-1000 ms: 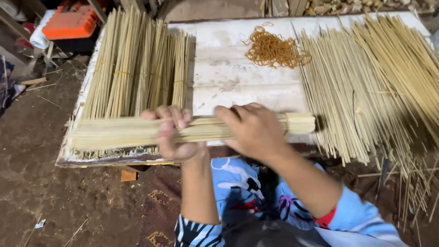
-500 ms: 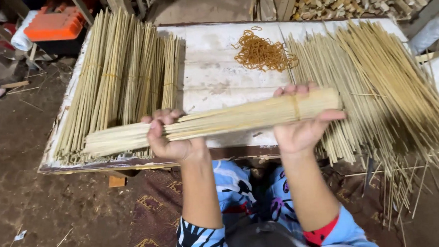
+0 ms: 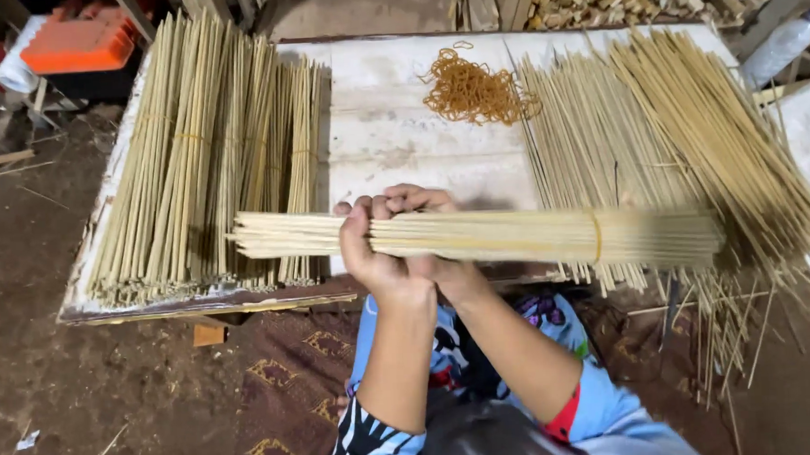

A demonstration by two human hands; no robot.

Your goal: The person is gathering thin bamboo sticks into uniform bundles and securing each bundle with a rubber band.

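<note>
Board: a whitish flat work board (image 3: 393,151) on the ground in front of the seated person, bearing the stick stock.
Loose sticks: a broad fanned spread of thin bamboo sticks (image 3: 692,124) on the right part of the board, ends running off its near edge.
Tied stacks: banded bundles (image 3: 202,164) laid side by side on the left part, long axes running away from the person.
Held bundle: one bundle of sticks (image 3: 515,236) held just above the near edge of the board, long axis crosswise, left to right, roughly level; a band circles it toward its right end.
Left hand: left hand (image 3: 374,256) wrapped round the bundle left of its middle, fingers closed over the top.
Right hand: right hand (image 3: 438,244) pressed just beside the left, fingers curled round the same bundle; both grip one spot, so the longer banded part juts out unsupported to the right.
Rubber bands: a tangled orange-brown heap (image 3: 472,88) at the far middle of the board, well apart from both hands.
Crate: orange plastic box (image 3: 74,46) beyond the far left corner.
</note>
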